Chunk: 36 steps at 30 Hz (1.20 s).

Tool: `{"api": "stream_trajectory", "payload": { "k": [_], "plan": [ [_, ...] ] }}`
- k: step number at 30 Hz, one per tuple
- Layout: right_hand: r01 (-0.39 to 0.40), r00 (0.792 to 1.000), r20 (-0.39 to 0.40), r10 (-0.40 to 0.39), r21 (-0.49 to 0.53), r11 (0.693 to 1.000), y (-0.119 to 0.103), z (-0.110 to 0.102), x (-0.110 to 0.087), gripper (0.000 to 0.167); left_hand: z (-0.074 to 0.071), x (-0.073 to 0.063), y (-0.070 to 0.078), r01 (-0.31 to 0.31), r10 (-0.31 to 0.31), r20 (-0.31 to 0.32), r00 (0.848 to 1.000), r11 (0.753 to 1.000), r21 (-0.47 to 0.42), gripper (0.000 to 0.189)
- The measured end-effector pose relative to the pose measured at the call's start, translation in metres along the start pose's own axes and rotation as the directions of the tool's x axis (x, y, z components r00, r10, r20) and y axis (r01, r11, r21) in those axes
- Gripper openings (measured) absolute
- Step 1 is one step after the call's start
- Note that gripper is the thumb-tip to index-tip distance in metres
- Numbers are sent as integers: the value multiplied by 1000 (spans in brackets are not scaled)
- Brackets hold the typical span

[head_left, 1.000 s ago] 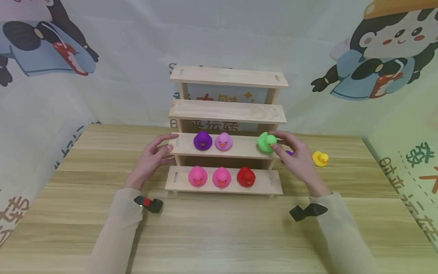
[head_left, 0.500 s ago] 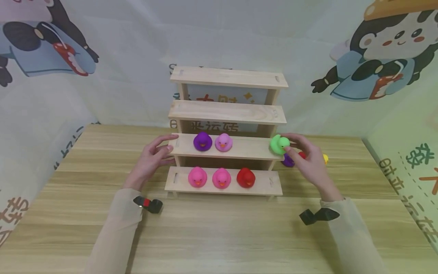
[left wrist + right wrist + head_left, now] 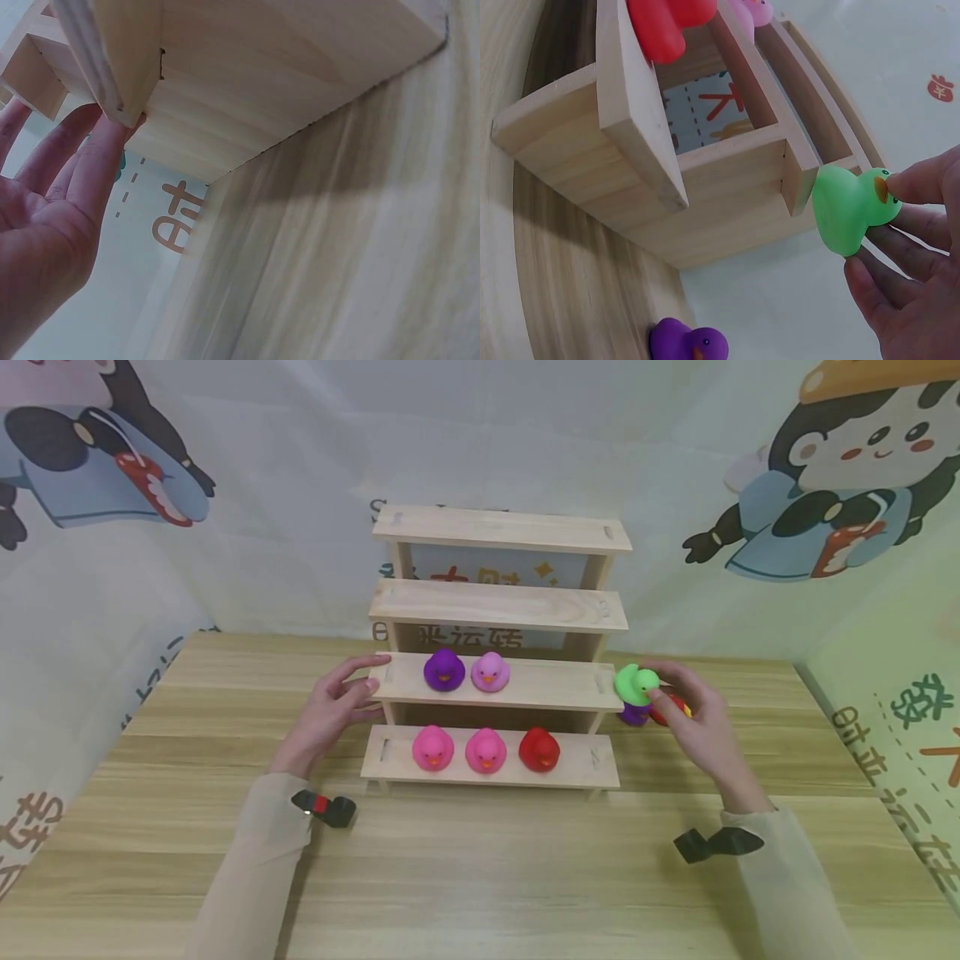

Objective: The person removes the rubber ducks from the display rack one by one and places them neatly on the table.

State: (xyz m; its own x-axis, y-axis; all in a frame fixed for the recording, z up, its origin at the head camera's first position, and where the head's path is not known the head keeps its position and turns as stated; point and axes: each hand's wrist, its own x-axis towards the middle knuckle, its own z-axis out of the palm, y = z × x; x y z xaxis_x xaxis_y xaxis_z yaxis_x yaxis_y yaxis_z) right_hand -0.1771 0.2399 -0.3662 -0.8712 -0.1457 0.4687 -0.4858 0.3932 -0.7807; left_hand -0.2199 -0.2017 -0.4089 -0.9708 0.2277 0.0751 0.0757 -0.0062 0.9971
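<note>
A green rubber duck (image 3: 637,684) is pinched between the thumb and fingers of my right hand (image 3: 697,714), just off the right end of the second shelf from the bottom. In the right wrist view the duck (image 3: 851,206) overlaps that board's end. My left hand (image 3: 333,706) grips the left end of the same board on the wooden tiered stand (image 3: 555,681). A purple duck (image 3: 444,671) and a light pink duck (image 3: 491,672) sit on this tier. Below them, two pink ducks (image 3: 433,748) and a red duck (image 3: 539,749) line the bottom tier.
On the table (image 3: 480,868) right of the stand lies another purple duck (image 3: 634,714), with a red duck (image 3: 662,713) partly hidden behind my right hand. The upper two boards (image 3: 498,604) rise behind, before a printed cloth backdrop (image 3: 300,468).
My right hand has moved right with the green duck, from over the second shelf to beyond its end. The left hand stays in place at the stand.
</note>
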Motion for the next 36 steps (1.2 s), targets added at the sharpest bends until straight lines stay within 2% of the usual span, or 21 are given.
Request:
{"api": "stream_trajectory", "payload": {
  "k": [6,22,36],
  "plan": [
    [18,1000,-22,-18,-4,1000,6,-6,-6,29,-1,0,-1,-12,12,6,1000,1000,-2,38],
    [-51,999,-5,51,-21,998,22,-14,-21,28,-1,0,-1,-20,20,16,1000,1000,-11,38],
    [-106,993,37,112,-123,987,43,-13,-36,29,0,0,-1,-15,15,14,1000,1000,-10,39]
  ]
}}
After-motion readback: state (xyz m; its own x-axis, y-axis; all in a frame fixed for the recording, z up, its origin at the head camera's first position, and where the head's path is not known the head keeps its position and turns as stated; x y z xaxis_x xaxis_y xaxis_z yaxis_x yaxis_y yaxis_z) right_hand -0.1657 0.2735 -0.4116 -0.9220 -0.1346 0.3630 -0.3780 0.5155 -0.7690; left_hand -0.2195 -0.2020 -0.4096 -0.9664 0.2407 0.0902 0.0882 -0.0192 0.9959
